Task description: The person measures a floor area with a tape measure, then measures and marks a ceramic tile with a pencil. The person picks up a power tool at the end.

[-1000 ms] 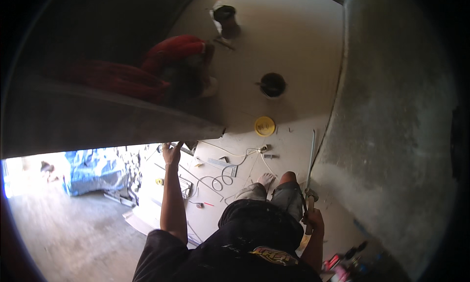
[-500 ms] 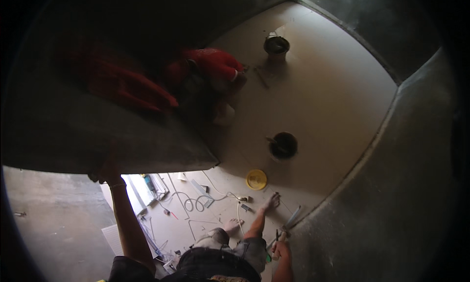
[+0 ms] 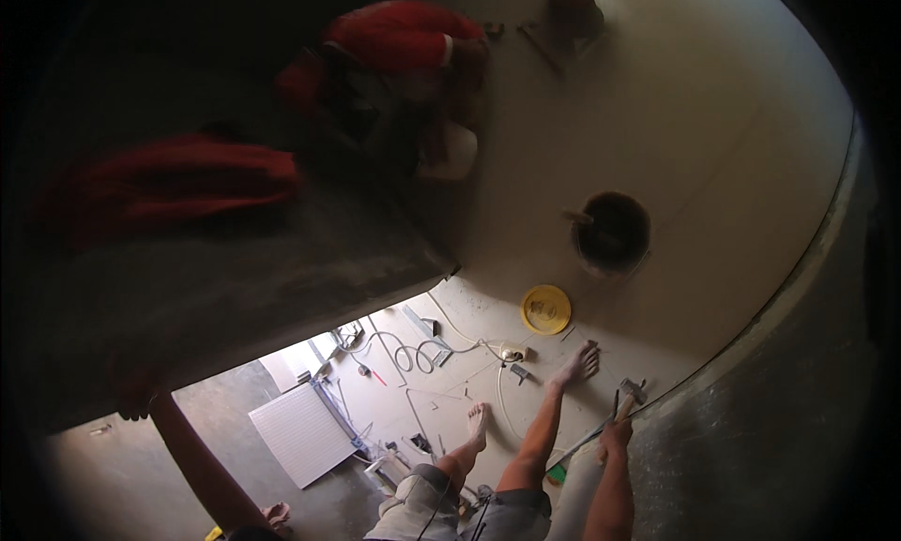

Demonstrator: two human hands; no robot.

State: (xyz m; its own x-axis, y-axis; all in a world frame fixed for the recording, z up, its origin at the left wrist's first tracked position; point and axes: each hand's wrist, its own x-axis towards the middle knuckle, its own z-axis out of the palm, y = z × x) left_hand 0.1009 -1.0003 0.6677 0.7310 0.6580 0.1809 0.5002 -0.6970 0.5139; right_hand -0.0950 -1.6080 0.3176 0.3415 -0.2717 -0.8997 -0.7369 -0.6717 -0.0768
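Note:
My left hand [image 3: 137, 405] is in shadow on the lower edge of the dark grey wall [image 3: 347, 288], its fingers curled round that edge. Low on the right, my right hand [image 3: 616, 436] is closed round a hammer [image 3: 633, 391], head upward. A thin dark rod [image 3: 616, 405] sticks up beside the hammer's handle, apparently in the same grip; its kind is unclear. Both are close to the foot of the right wall [image 3: 751, 428]. My bare feet stand on pale tiles [image 3: 488, 377].
Ahead are a dark bucket [image 3: 612, 233] with a handle sticking out and a yellow lid [image 3: 545, 309]. A person in red [image 3: 404, 39] crouches at the far left, near a long tool [image 3: 540, 48]. Cables [image 3: 413, 353], a ribbed panel [image 3: 305, 435] and several tools lie left of my feet.
My view has shifted, bringing the bucket and lid nearer. My right hand has moved forward along the wall, and the hammer head now shows clearly. My left hand stays at the wall edge.

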